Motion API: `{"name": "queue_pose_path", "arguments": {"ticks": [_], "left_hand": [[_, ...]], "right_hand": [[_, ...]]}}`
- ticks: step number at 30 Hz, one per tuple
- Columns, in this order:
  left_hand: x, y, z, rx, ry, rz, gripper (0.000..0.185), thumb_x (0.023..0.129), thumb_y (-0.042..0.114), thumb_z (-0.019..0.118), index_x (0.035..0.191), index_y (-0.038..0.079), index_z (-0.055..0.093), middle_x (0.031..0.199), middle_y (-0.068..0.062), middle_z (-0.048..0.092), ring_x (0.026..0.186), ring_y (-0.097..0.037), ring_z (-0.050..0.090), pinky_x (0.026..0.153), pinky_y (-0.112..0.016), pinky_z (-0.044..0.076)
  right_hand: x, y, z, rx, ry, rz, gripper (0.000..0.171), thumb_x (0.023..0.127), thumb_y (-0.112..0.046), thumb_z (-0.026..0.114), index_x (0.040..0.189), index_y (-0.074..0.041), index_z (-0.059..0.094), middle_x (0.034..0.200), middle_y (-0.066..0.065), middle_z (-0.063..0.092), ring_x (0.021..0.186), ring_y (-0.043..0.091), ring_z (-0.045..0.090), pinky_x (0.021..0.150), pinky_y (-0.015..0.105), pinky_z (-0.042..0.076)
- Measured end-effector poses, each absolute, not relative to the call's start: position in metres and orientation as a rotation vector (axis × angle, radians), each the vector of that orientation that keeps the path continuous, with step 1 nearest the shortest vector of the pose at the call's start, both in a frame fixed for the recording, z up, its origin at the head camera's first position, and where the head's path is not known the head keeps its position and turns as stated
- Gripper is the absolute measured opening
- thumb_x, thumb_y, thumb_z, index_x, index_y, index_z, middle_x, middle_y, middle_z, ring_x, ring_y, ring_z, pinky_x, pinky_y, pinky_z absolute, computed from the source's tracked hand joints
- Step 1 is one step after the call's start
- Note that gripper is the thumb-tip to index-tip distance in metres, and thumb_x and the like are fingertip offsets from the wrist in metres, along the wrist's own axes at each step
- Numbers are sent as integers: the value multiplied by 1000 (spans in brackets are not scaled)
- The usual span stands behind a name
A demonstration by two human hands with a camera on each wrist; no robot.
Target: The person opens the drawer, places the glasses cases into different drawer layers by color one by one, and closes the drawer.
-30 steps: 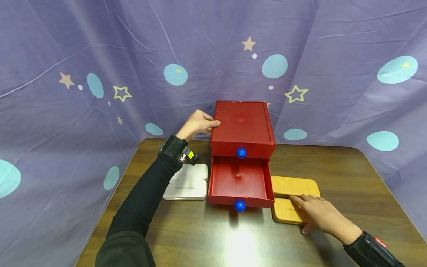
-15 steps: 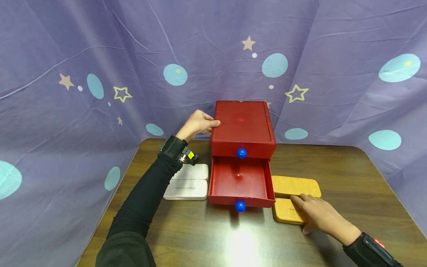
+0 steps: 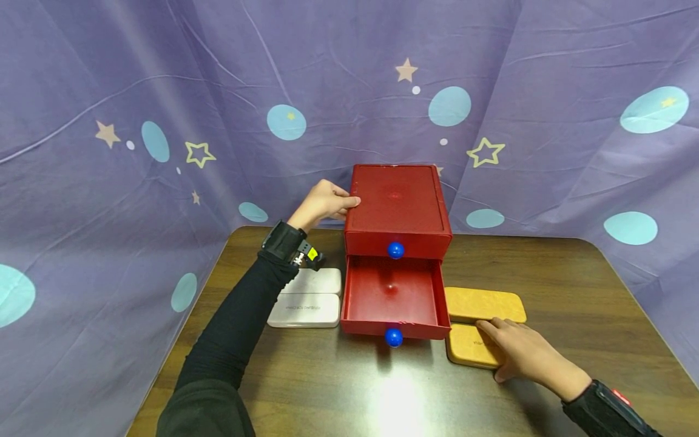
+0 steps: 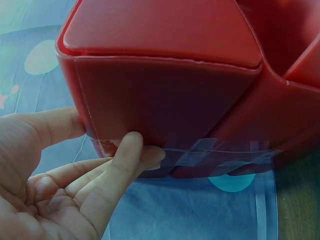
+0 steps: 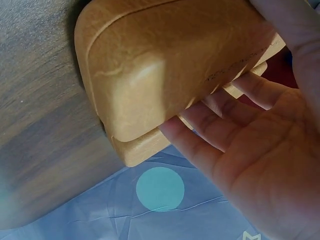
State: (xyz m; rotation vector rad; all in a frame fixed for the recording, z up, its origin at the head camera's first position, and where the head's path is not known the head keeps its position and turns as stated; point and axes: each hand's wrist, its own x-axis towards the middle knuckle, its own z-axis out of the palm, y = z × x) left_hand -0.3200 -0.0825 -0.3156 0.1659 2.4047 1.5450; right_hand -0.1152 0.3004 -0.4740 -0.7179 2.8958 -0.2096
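Observation:
A red two-drawer box (image 3: 401,203) stands at the back middle of the table. Its lower drawer (image 3: 390,297) is pulled out and empty, and each drawer has a blue knob (image 3: 393,337). My left hand (image 3: 333,203) grips the box's upper left edge, thumb and fingers against the side wall (image 4: 165,95). Two yellow cases lie right of the drawer. My right hand (image 3: 519,351) holds the nearer yellow case (image 3: 469,353), fingers (image 5: 220,120) along one side of it (image 5: 165,65) and thumb at the other. The farther yellow case (image 3: 483,304) lies untouched.
Two white cases (image 3: 306,309) lie side by side left of the open drawer, under my left forearm. The dark wooden table (image 3: 573,285) is ringed by a purple cloth with stars and circles (image 3: 164,121), close behind the box.

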Motion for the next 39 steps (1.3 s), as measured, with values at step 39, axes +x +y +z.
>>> {"name": "queue_pose_path", "arguments": {"ticks": [39], "left_hand": [[-324,-84,-318,155,2402,1540,42,93,15,74,126,-10,66,119,-26,72,95,-27,77,82,-35,65]], "right_hand": [[-115,308,-442,-707,3049,-321,85,47,-23,92,117,-5,47,89,2,55,70,14,50,55,31,44]]}}
